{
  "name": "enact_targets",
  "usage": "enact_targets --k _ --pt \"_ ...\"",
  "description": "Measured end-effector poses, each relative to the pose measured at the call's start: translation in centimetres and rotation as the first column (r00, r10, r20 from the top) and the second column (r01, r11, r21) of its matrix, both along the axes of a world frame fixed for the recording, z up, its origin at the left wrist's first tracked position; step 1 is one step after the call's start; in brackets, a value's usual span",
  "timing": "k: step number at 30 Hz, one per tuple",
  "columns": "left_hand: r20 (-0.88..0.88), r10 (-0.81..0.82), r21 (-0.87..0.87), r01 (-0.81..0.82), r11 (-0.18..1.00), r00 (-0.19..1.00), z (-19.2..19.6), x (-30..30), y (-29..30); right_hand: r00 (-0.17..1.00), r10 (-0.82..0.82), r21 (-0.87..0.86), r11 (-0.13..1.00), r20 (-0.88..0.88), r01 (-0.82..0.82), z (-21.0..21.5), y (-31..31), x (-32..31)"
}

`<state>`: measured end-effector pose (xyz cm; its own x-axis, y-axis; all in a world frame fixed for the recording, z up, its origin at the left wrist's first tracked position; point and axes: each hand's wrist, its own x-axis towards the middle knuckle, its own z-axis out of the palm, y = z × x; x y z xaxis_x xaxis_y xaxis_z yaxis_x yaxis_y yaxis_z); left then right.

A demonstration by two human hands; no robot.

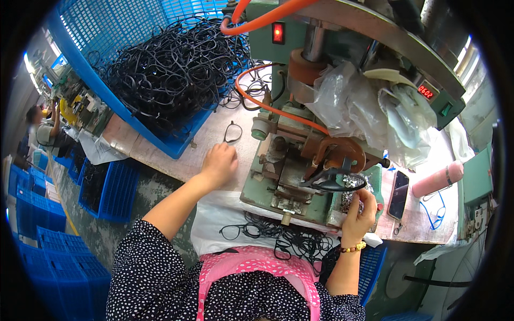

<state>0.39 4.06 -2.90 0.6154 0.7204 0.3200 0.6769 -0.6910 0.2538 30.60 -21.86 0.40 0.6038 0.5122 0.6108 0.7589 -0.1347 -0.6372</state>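
My right hand (pixel 360 216) pinches the near right end of a black eyeglass frame (pixel 336 182). The frame sits at the work head of a green bench press (pixel 292 179), beside a small heap of shiny shavings (pixel 350 195). On the tabletop left of the press rests my left hand (pixel 220 162), its fingers curled downward. Just beyond its fingertips lies a single dark eyeglass frame (pixel 233 132). Whether those fingers grip it is hidden by the hand. Several black frames (pixel 284 238) are heaped on white sheeting between me and the press.
A blue basket (pixel 176 147) full of black frames stands at the back left. Orange hoses (pixel 251 92) and plastic bags (pixel 348 99) hang about the press. To the right are a phone (pixel 398 194), a pink bottle (pixel 439 180) and a blue frame (pixel 436 211). Blue crates (pixel 115 190) stand on the left floor.
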Motion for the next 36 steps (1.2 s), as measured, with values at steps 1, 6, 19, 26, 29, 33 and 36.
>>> enact_targets --k 1,6,19,26,29,33,36 --pt "0.024 0.020 -0.112 -0.018 0.994 0.999 0.4 0.1 -0.5 1.000 0.007 -0.010 1.000 0.026 -0.007 0.0 -0.1 0.1" --pt "0.264 0.057 -0.119 -0.026 0.993 0.963 1.1 0.0 0.3 0.999 0.047 0.026 0.999 -0.021 -0.046 0.1 -0.1 0.1" --pt "0.258 0.141 -0.309 -0.057 0.949 0.956 1.4 -4.0 -0.5 0.988 0.136 0.061 0.989 -0.076 -0.132 1.6 -0.6 0.0" --pt "0.888 0.193 -0.385 0.444 0.809 0.418 12.3 0.0 -7.7 0.869 0.322 0.306 0.928 -0.376 -0.211 5.7 0.9 -3.2" --pt "0.930 0.028 -0.228 0.515 0.826 0.368 16.0 2.6 -10.1 0.838 0.440 0.321 0.884 -0.322 -0.341 7.5 2.5 -4.9" --pt "0.942 -0.079 -0.114 0.531 0.840 0.326 17.8 5.5 -10.6 0.743 0.543 0.380 0.830 -0.390 -0.407 8.5 4.2 -6.9" --pt "0.946 -0.140 -0.044 0.545 0.837 0.291 17.8 6.4 -9.8 0.622 0.593 0.459 0.801 -0.511 -0.385 8.4 5.1 -8.3"
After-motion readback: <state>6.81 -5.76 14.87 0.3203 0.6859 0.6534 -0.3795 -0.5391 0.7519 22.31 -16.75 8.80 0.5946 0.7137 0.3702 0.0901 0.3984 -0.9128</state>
